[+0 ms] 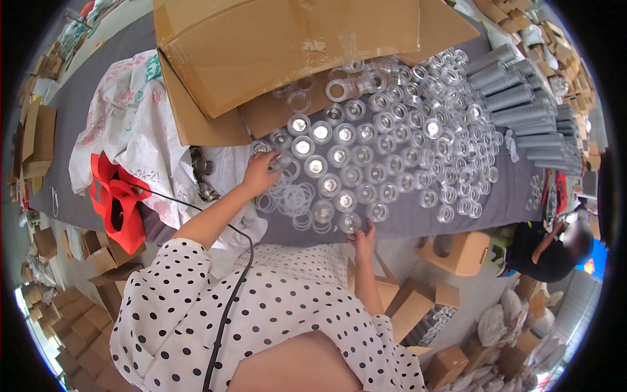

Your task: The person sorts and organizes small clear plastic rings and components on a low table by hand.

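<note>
Looking through the head view, we see clear round containers [345, 201] spread across the counter [513, 179], many near us showing shiny centres, with flat clear rings [297, 199] piled loose. We judge the work partway along; how many pieces remain, we cannot tell. Our left hand [260, 175] curls over clear pieces just beyond the rings, its grip hidden. Our right hand [362, 240] reaches 1 container at the near edge, fingertips beside it; whether it grasps, we cannot tell.

Cardboard box [287, 59] cut off above, co-worker's head [578, 242] blurred, left hand's [260, 172] hold unclear
</note>
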{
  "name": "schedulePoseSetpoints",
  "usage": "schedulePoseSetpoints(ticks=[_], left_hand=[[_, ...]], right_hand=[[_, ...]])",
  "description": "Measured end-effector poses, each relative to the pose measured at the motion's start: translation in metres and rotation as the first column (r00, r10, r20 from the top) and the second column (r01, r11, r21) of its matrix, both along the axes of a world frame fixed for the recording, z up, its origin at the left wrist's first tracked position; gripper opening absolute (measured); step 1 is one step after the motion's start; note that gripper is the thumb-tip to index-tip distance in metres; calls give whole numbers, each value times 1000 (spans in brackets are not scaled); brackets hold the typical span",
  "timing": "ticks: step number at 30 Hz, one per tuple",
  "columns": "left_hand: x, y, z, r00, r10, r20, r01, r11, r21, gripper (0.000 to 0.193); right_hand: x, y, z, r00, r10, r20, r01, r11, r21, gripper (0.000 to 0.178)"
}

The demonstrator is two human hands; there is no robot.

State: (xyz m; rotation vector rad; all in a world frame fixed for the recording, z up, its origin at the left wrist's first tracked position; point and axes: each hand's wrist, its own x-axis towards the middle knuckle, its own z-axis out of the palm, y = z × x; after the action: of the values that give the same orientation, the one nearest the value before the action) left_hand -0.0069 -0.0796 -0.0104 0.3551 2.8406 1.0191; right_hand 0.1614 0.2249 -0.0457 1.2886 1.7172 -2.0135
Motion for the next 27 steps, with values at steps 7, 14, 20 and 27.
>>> schedulePoseSetpoints(ticks=[7,14,20,27], left_hand=[[14,0,33,942,-329,70,312,932,182,34],[37,-5,16,700,-710,74,712,686,-151,26],[18,-51,34,935,-297,193,288,955,75,17],[4,-135,-21,980,192,45,-89,635,-768,14]], right_hand=[[0,-1,8,1000,11,15,-11,1000,8,60],[-2,-4,9,1000,11,29,-11,1000,-4,60],[-3,-3,13,1000,17,18,-17,1000,2,60],[-6,-3,14,999,36,12,-36,999,10,59]])
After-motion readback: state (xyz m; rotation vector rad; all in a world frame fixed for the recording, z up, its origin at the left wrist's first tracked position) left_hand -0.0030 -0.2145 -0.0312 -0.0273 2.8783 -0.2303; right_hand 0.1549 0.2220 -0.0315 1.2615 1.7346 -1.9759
